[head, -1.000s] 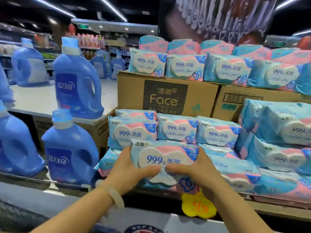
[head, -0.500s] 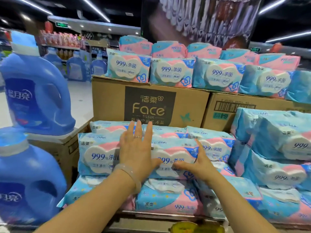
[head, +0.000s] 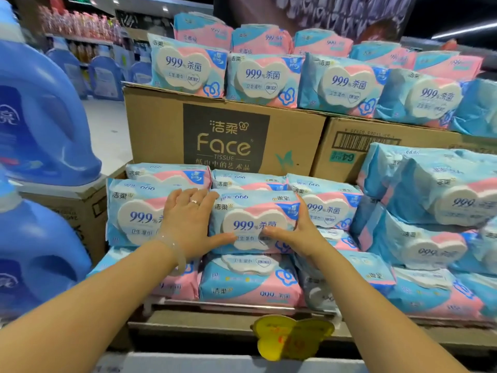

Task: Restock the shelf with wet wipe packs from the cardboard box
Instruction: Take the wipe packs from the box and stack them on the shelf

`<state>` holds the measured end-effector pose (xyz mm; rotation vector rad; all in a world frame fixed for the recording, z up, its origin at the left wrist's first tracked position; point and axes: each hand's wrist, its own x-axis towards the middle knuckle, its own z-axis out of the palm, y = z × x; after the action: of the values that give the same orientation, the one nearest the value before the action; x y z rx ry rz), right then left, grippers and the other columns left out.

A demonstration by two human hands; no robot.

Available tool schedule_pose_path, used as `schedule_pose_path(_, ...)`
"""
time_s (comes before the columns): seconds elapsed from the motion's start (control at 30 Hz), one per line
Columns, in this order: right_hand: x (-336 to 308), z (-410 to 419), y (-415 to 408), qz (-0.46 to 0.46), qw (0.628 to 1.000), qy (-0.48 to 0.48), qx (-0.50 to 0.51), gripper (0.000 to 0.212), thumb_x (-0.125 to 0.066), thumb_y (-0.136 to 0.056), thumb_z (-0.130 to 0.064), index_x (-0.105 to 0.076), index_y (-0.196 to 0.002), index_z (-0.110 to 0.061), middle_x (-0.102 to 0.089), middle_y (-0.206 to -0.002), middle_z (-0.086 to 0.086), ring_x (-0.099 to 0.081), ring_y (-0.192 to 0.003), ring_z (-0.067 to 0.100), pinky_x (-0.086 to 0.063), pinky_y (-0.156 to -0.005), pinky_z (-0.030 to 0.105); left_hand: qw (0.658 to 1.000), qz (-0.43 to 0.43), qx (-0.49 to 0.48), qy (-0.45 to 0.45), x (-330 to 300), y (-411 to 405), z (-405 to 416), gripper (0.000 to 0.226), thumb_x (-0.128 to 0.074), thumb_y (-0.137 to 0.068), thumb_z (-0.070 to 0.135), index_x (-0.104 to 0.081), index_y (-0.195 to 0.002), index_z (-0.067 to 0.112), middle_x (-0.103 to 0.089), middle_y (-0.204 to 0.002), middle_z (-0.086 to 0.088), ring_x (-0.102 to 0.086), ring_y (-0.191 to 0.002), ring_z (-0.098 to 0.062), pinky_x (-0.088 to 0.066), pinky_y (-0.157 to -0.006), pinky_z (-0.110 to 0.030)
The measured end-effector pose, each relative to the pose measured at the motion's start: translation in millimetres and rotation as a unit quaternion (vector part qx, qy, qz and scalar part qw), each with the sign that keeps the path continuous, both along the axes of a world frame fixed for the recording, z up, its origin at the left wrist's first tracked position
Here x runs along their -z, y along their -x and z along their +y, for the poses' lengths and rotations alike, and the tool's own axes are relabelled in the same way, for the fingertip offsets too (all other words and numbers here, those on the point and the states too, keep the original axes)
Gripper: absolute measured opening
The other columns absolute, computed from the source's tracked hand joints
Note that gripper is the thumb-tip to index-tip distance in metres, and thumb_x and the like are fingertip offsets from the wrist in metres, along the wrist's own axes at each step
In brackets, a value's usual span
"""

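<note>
A blue and pink wet wipe pack (head: pixel 252 222) stands in the second layer of packs on the shelf (head: pixel 242 324). My left hand (head: pixel 188 224) lies on its left end and over the neighbouring pack (head: pixel 134 214), fingers spread, thumb across the front. My right hand (head: pixel 295 232) cups its right end, thumb on the white label. More packs lie flat below (head: pixel 250 281) and to the right. A brown "Face" cardboard box (head: pixel 226 135) stands behind, with another row of packs (head: pixel 263 76) on top.
Big blue detergent bottles (head: pixel 40 117) stand on a white platform at the left, another (head: pixel 35 259) below it. A second cardboard box (head: pixel 371 141) sits to the right. A pile of packs (head: pixel 430 211) fills the right side. A yellow butterfly price tag (head: pixel 290 337) hangs on the shelf edge.
The pack has gone from the front of the stack up and back into the second layer between two others. Both hands followed it and the view moved closer.
</note>
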<state>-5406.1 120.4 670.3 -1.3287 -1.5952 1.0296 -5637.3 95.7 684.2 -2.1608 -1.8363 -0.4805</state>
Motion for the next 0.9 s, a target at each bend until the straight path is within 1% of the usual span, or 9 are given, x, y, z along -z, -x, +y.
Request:
schedule_pose_path(0.07, -5.5, -7.6, 3.1, -0.040, 0.999, -0.004, 0.008, 0.098, -0.083, -0.071, -0.013, -0.021, -0.146, -0.024, -0.057, -0.124, -0.006, -0.059, -0.113, 0.013, -0.055, -0.077, 0.011, 0.999, 0.025, -0.016, 0.042, -3.1, 4.0, -5.5, 0.109, -0.033, -0.064, 0.086, -0.021, -0.148, 0.019, -0.028, -0.154, -0.010, -0.022, -0.143, -0.030, -0.004, -0.116, -0.045)
schedule_pose_path(0.13, -15.8, -16.7, 7.4, -0.112, 0.992, -0.035, 0.040, 0.112, -0.088, -0.064, -0.031, -0.016, -0.149, -0.024, -0.042, -0.145, 0.005, -0.042, -0.134, 0.022, -0.047, -0.104, 0.032, 0.994, 0.048, -0.041, 0.093, -8.7, 5.2, -12.3, 0.109, -0.042, -0.072, 0.081, 0.004, -0.151, 0.022, 0.000, -0.160, -0.011, 0.004, -0.148, -0.030, 0.005, -0.118, -0.048)
schedule_pose_path(0.2, -29.1, -30.8, 12.4, -0.230, 0.967, -0.088, 0.072, 0.122, -0.086, -0.065, -0.037, -0.005, -0.154, -0.016, -0.014, -0.160, 0.010, -0.012, -0.149, 0.027, -0.019, -0.121, 0.041, 0.995, 0.003, -0.049, 0.091, -10.9, 2.8, -26.1, 0.107, -0.048, -0.075, 0.074, 0.008, -0.151, 0.023, 0.008, -0.160, -0.012, 0.012, -0.148, -0.030, 0.005, -0.118, -0.048)
schedule_pose_path(0.3, -40.0, -63.9, 32.7, -0.323, 0.930, -0.164, 0.065, 0.108, -0.078, -0.075, -0.039, -0.009, -0.154, -0.012, 0.001, -0.162, 0.013, 0.003, -0.150, 0.027, -0.004, -0.121, 0.037, 0.996, -0.070, -0.036, 0.052, 1.8, 3.6, -61.0, 0.099, -0.056, -0.080, 0.062, -0.001, -0.152, 0.022, 0.006, -0.160, -0.011, 0.009, -0.148, -0.028, 0.002, -0.119, -0.045)
schedule_pose_path(0.47, -3.3, -116.8, 113.5, -0.334, 0.910, -0.225, -0.101, 0.079, -0.068, -0.082, -0.033, -0.031, -0.146, -0.005, -0.008, -0.160, 0.018, -0.007, -0.150, 0.028, -0.009, -0.119, 0.032, 0.992, -0.100, -0.072, 0.037, 41.1, 36.6, -131.5, 0.097, -0.048, -0.075, 0.060, -0.013, -0.151, 0.010, -0.007, -0.159, -0.013, -0.003, -0.148, -0.030, -0.006, -0.118, -0.045)
schedule_pose_path(0.6, 48.3, -157.3, 182.1, -0.343, 0.899, -0.174, -0.211, 0.070, -0.064, -0.087, -0.024, -0.031, -0.145, -0.003, -0.007, -0.160, 0.021, -0.009, -0.149, 0.029, -0.009, -0.120, 0.033, 0.982, -0.050, -0.137, 0.122, 71.4, 82.9, -180.5, 0.089, -0.057, -0.084, 0.050, -0.012, -0.151, 0.010, -0.006, -0.159, -0.014, -0.005, -0.148, -0.030, -0.013, -0.119, -0.044)
schedule_pose_path(0.7, 78.0, -184.1, 224.4, -0.363, 0.878, -0.140, -0.280, 0.072, -0.064, -0.089, -0.027, -0.028, -0.147, -0.004, -0.011, -0.159, 0.020, -0.011, -0.149, 0.030, -0.008, -0.119, 0.033, 0.960, -0.031, -0.183, 0.208, 97.3, 124.0, -217.2, 0.090, -0.056, -0.083, 0.056, -0.016, -0.150, 0.012, -0.008, -0.158, -0.017, -0.008, -0.147, -0.031, -0.016, -0.119, -0.043)
schedule_pose_path(0.83, 101.4, -213.8, 280.3, -0.354, 0.864, -0.108, -0.342, 0.061, -0.065, -0.088, -0.031, -0.042, -0.135, 0.000, -0.035, -0.146, 0.019, -0.029, -0.139, 0.033, -0.026, -0.110, 0.036, 0.927, -0.080, -0.258, 0.259, 117.6, 176.9, -268.5, 0.096, -0.055, -0.077, 0.065, -0.019, -0.149, 0.011, -0.017, -0.156, -0.018, -0.015, -0.146, -0.030, -0.020, -0.118, -0.041)
schedule_pose_path(0.9, 112.1, -228.4, 307.6, -0.348, 0.858, -0.089, -0.366, 0.057, -0.064, -0.089, -0.031, -0.044, -0.132, -0.001, -0.040, -0.139, 0.017, -0.036, -0.133, 0.033, -0.031, -0.106, 0.038, 0.916, -0.092, -0.290, 0.261, 126.8, 202.7, -294.0, 0.098, -0.051, -0.072, 0.070, -0.024, -0.147, 0.011, -0.027, -0.151, -0.016, -0.023, -0.142, -0.029, -0.024, -0.116, -0.038)
